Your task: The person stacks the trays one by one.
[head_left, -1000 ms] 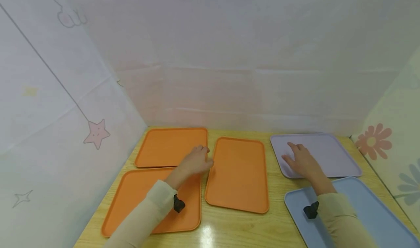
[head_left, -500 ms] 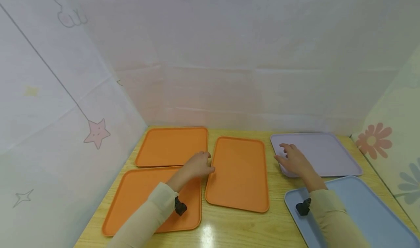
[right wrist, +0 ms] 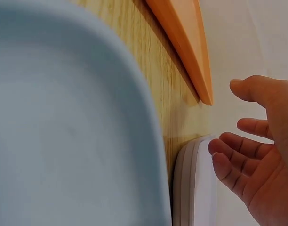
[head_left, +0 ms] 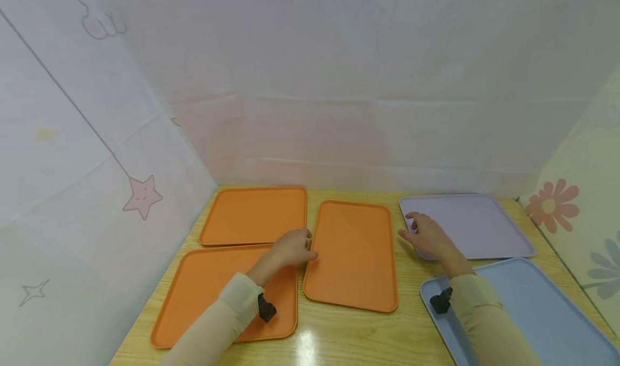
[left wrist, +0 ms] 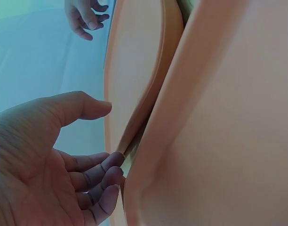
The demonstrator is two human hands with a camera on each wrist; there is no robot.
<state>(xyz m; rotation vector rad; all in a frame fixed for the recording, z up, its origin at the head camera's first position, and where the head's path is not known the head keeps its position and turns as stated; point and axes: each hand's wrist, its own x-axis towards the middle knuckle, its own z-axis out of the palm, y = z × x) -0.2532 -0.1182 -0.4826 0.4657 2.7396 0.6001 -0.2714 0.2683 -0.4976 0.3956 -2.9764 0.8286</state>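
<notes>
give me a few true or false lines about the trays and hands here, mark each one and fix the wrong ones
1. Three orange trays lie on the table. True.
2. The blue tray lies nearer the person than the purple tray. True.
3. The right hand grips the blue tray. False: it holds nothing and is near the left edge of the purple tray.
4. The left hand is over the purple tray. False: it is by the left edge of the middle orange tray.
5. A small black object shows at each wrist in the head view. True.
</notes>
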